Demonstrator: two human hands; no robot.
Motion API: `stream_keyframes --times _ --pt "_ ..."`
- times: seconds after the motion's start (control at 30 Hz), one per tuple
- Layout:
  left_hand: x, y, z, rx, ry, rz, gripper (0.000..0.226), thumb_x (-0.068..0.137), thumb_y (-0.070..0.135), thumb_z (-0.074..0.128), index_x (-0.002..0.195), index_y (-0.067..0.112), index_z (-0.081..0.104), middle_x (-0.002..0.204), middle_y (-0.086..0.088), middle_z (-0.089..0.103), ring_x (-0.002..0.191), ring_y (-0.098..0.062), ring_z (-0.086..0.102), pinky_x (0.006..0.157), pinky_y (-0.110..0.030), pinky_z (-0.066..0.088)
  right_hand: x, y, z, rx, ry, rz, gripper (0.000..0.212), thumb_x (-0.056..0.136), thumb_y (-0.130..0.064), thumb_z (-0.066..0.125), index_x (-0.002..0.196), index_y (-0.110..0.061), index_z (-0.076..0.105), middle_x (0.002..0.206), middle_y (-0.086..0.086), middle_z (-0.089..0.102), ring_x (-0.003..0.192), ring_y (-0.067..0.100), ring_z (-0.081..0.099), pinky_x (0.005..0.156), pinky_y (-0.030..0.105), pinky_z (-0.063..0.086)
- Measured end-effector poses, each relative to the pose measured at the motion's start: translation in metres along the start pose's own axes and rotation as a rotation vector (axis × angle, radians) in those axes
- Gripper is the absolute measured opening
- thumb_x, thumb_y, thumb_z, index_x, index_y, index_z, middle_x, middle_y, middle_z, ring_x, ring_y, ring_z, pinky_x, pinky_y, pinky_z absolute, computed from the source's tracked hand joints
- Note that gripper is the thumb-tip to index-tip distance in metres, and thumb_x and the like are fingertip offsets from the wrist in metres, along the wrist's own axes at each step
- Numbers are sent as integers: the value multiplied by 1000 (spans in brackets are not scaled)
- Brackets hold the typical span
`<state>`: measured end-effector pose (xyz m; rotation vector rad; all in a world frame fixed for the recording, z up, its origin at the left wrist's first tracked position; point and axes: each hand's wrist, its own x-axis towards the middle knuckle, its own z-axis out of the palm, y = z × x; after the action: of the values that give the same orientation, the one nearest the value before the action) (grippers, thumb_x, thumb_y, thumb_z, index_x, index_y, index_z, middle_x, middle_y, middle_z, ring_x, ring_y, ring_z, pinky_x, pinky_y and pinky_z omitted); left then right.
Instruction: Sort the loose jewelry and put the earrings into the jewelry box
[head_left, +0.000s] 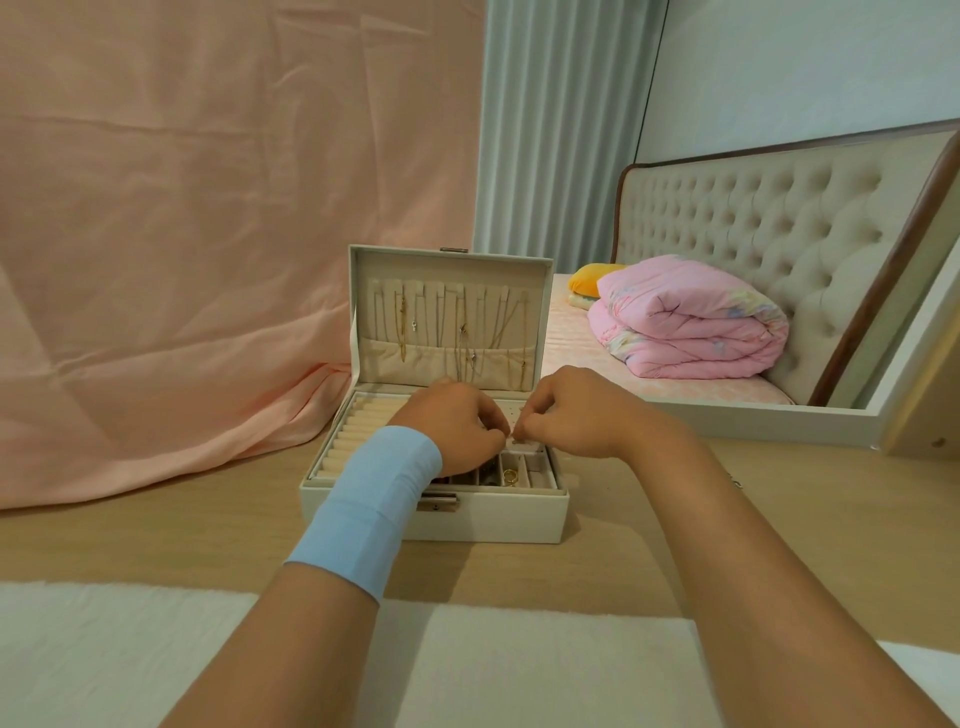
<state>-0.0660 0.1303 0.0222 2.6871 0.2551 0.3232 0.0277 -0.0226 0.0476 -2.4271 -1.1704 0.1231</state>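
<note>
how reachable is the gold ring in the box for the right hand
Probably yes: the ring lies uncovered in a front compartment of the open box, close to the right hand. The left hand is beside it, not over it. The right fingers are curled, maybe holding something.

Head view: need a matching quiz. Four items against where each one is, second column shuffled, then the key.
Items
1. necklaces
2. gold ring
3. pink quilt
4. blue band

Places
A. on the bed
B. round the left arm
C. hanging inside the open lid
D. in a front compartment of the jewelry box

Pairs: 1-C, 2-D, 3-A, 4-B
</note>
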Motion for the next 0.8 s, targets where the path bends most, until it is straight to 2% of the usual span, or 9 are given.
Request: stream_keyframes --times 0.1,0.23,0.37,0.47,0.53,0.67,0.73,0.8 --pt "-1 3 0 19 21 10 22 87 31 56 97 42 71 116 5 61 104 -14 53 97 -37 49 -3 2 -1 53 -17 -21 27 85 -18 59 80 -36 80 107 -10 72 98 7 62 85 30 52" --pt "-3 15 -1 16 79 61 22 87 34 56 101 39 71 108 11 61 102 -11 52 87 -30 44 -18 19 -14 112 104 -27 32 88 -15 58 85 -42 76 111 -13 72 100 2 62 84 23 47" --pt "-5 42 10 29 124 170 19 89 35 56 102 36 70 100 16 60 99 -9 50 84 -27 41 -50 57 -35 100 139 33 29 91 -13 61 94 -36 79 96 -16 71 66 -15 58 66 13 42" --pt "-9 69 31 17 112 256 15 89 35 56 98 39 68 86 23 54 91 -6 48 77 -25 39 -81 87 -50 90 56 94 26 89 -13 68 89 -36 80 91 -13 72 59 -14 58 52 4 40" --pt "-10 90 47 -4 72 288 15 89 36 56 98 41 67 84 26 54 88 -3 50 76 -25 42 -99 104 -57 88 -27 162 22 86 -15 73 87 -36 81 92 -12 74 62 -9 61 54 7 43" --pt "-10 135 79 -45 -77 259 12 85 35 60 91 44 66 81 30 57 81 0 55 75 -24 48 -124 131 -69 108 -131 294 22 81 -11 77 89 -32 81 88 -7 75 70 10 64 67 25 56" --pt "-9 154 96 -37 -153 249 14 83 34 61 88 46 68 81 30 58 78 1 55 76 -23 49 -131 142 -71 105 -129 331 24 81 -8 77 92 -28 81 86 -5 73 70 13 63 67 27 55" --pt "-10 167 110 -30 -206 257 17 82 34 62 91 46 70 82 29 58 77 3 54 70 -19 44 -133 149 -70 104 -124 343 26 81 -5 76 97 -25 80 83 -6 70 66 10 61 63 25 51"
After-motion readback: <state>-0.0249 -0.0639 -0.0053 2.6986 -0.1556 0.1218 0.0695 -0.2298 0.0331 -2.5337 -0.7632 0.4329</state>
